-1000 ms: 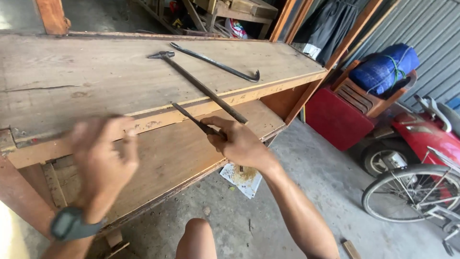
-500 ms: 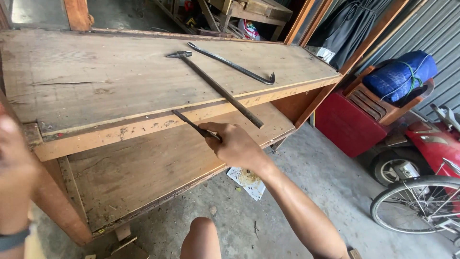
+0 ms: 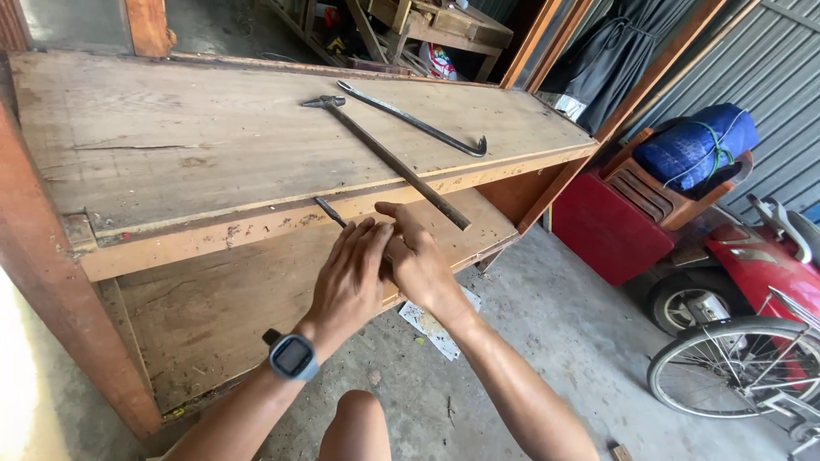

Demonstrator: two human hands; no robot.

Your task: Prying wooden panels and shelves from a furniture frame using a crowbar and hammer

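Observation:
A worn wooden cabinet (image 3: 213, 145) lies on its side in front of me. My right hand (image 3: 418, 256) grips a thin dark metal tool (image 3: 328, 211) whose tip sits at the cabinet's front edge rail. My left hand (image 3: 352, 277), a watch on its wrist, rests against the right hand and over the tool's handle, fingers extended. On the cabinet's top face lie a long-handled hammer (image 3: 389, 158) and a curved crowbar (image 3: 418, 122). The tool's handle is hidden under both hands.
A red box (image 3: 606, 230) and a chair with a blue bundle (image 3: 696, 145) stand to the right. A red scooter (image 3: 752, 265) and a bicycle wheel (image 3: 735, 376) are at the far right. My knee (image 3: 359, 427) shows below. A paper scrap (image 3: 431, 324) lies on the concrete floor.
My left hand swung out to the left and has come back in, now pressed against the right hand on the tool. The right hand has stayed on the tool.

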